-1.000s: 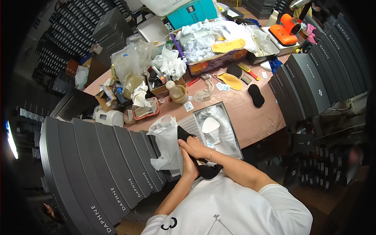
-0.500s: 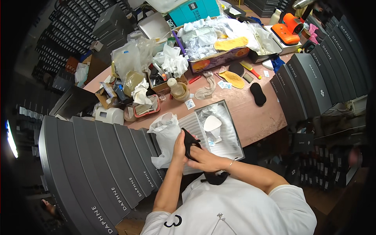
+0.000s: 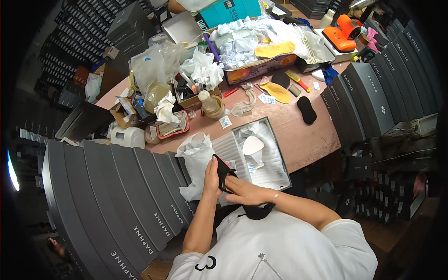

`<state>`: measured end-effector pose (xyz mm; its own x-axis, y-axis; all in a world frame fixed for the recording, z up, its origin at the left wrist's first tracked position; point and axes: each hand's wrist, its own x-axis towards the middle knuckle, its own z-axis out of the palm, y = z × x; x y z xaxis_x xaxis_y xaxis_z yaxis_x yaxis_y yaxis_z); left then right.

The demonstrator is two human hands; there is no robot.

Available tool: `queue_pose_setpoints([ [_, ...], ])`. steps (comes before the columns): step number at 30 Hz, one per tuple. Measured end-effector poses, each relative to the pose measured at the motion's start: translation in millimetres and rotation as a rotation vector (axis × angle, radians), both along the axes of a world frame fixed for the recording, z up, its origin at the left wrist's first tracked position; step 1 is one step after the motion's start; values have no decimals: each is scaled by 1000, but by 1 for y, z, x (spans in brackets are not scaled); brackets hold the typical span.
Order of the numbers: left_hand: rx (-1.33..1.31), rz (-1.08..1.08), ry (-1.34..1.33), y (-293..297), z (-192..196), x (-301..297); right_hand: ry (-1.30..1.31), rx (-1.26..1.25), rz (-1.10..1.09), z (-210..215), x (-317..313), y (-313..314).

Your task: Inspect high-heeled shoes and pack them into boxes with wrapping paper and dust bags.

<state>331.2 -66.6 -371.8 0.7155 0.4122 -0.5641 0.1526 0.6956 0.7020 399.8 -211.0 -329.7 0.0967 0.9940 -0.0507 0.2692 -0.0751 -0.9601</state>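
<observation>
My left hand point(image 3: 211, 178) is closed around a black shoe point(image 3: 222, 169), held tilted above the left half of an open shoe box. My right hand point(image 3: 252, 192) lies across the shoe's opening with its fingers stretched out; their tips are partly hidden at the shoe. Below my right wrist, against my shirt, is a black rounded thing point(image 3: 259, 211) I cannot make out. The grey shoe box point(image 3: 279, 148) holds white tissue, a white rounded pad point(image 3: 253, 145) and a small blue-and-white label point(image 3: 251, 168). Ribbed white lining point(image 3: 227, 148) covers the part beside it.
Stacked grey shoe boxes stand left point(image 3: 100, 186) and right point(image 3: 373, 98). Crumpled white paper point(image 3: 195, 151) lies left of the open box. Farther back are a bottle point(image 3: 211, 105), yellow insoles point(image 3: 276, 92), a black sole-shaped pad point(image 3: 306, 110), a brush point(image 3: 298, 81) and a paper-filled carton point(image 3: 261, 70).
My left hand and the shoe have shifted slightly left. My right hand's fingers have straightened and flattened at the shoe's opening. A small label beyond the shoe now shows.
</observation>
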Motion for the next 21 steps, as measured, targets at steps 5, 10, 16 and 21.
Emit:
queue_pose_setpoints([
  [5, -76, 23, -17, -2, 4, 7, -191, -177, -32, -6, -1, -6],
  [10, -97, -2, 77, 4, -2, 5, -394, -68, -300, -63, -18, 45],
  [16, -44, -35, -1, 1, -3, 1, -360, -150, 55, -19, 15, 24],
  [21, -159, -83, -42, 2, -13, -3, 329, -117, -20, 9, 22, -18],
])
